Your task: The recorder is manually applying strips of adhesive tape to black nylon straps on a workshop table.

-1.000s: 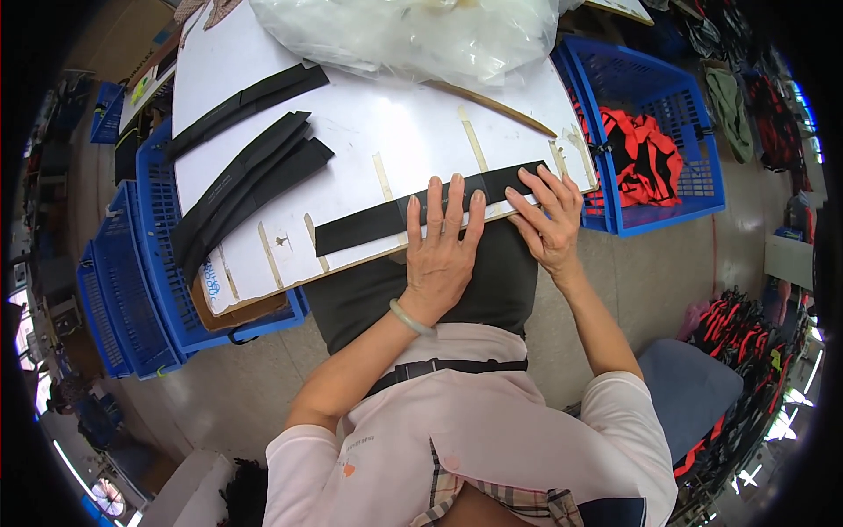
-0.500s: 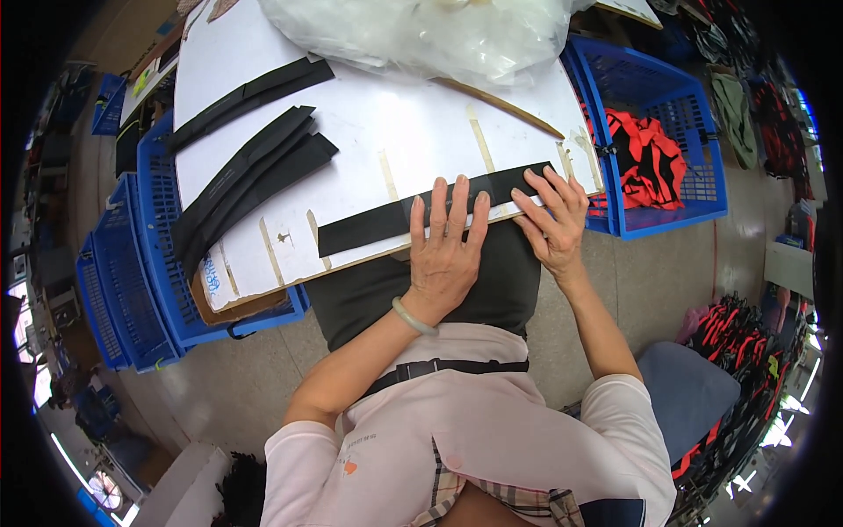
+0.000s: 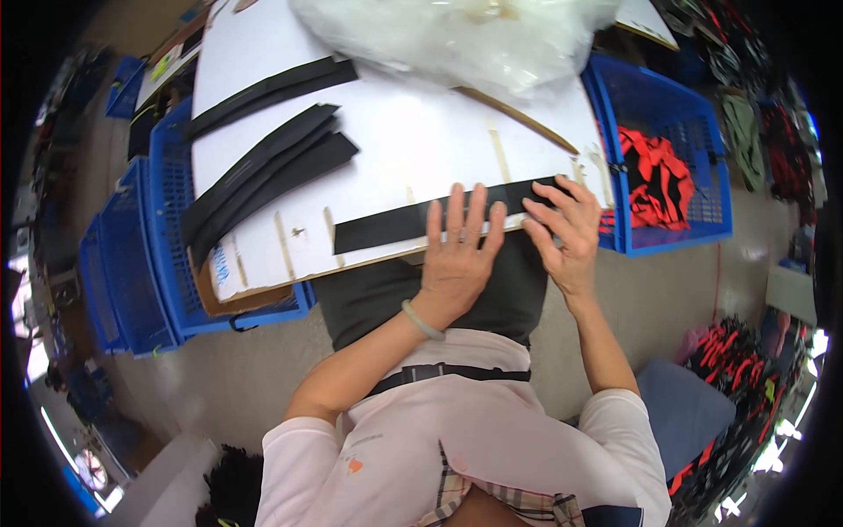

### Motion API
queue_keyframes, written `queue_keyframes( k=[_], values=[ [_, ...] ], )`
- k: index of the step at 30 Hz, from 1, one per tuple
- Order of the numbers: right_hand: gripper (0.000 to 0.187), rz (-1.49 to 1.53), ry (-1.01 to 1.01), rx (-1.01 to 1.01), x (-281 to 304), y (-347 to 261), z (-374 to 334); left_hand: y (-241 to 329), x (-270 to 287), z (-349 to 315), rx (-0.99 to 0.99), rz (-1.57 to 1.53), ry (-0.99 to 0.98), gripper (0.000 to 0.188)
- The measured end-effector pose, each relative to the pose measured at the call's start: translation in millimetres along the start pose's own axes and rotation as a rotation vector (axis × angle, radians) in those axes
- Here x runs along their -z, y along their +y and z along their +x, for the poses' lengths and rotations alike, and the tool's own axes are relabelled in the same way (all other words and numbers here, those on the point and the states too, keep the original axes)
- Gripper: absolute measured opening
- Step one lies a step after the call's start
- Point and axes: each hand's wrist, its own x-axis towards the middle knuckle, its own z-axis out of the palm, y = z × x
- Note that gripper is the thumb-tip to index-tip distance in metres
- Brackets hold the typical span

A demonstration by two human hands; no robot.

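Along the near edge of the white table lies a flat black strip (image 3: 379,230), slightly tilted up to the right. My left hand (image 3: 460,263) rests on its middle with fingers stretched out and apart, covering part of it. At the strip's right end is my right hand (image 3: 569,239), its fingers apart and a little bent, the fingertips touching the strip and the thumb by the table edge. Further left on the table, a stack of black strips (image 3: 263,176) fans out, curving over the left edge. Another black bundle (image 3: 272,95) lies behind it.
A large clear plastic bag (image 3: 465,35) covers the table's far side, with a curved wooden stick (image 3: 518,118) beside it. A blue crate (image 3: 657,241) with red and black pieces (image 3: 654,180) stands on the right. More blue crates (image 3: 171,263) stand on the left. Tape marks line the white tabletop (image 3: 395,132).
The whole view has shifted slightly, so the table appears further right and lower. My right fingers look more bent at the strip's end. The left hand stays flat on the strip.
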Motion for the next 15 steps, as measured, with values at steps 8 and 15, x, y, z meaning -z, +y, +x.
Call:
queue_keyframes(
  k=[8, 15],
  values=[
    [0.021, 0.275, -0.321, 0.378, -73.6, -81.2, 74.6, 7.7, -3.4, 6.6, 0.276, -0.400, 0.033, 0.045],
    [0.024, 0.288, -0.607, 0.301, -96.7, -92.8, 90.1, 6.1, -9.7, -1.3, 0.062, -0.116, -0.026, 0.044]
  ],
)
